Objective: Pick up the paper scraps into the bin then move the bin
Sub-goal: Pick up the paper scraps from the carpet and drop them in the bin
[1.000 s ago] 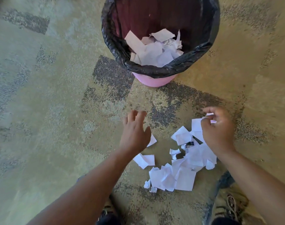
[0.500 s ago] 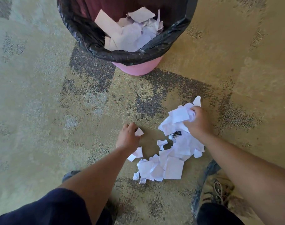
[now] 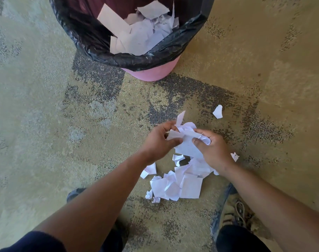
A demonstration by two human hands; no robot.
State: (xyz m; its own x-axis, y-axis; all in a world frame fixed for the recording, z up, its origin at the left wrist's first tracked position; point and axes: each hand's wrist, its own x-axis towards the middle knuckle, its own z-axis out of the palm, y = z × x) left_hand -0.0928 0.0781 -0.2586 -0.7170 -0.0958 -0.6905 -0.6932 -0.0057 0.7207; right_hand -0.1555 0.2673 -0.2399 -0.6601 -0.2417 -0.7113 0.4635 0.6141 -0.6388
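A pink bin (image 3: pixel 151 73) lined with a black bag (image 3: pixel 93 39) stands at the top of the view, with white paper pieces (image 3: pixel 137 35) inside. On the carpet below it, my left hand (image 3: pixel 158 140) and my right hand (image 3: pixel 215 151) meet around a bunch of white paper scraps (image 3: pixel 187 137), each gripping one side of it just above the floor. A pile of loose scraps (image 3: pixel 178 186) lies under and behind my hands. Single scraps lie apart at the right (image 3: pixel 217 111) and beside my right wrist (image 3: pixel 235 156).
The floor is a mottled tan and dark grey carpet (image 3: pixel 46 124). My shoes show at the bottom, one at the left (image 3: pixel 75 193) and one at the right (image 3: pixel 229 215). The bin stands a short reach beyond the scraps.
My left hand left the small scraps at the left and joined my right hand on the bunch. The bunch has risen slightly off the pile.
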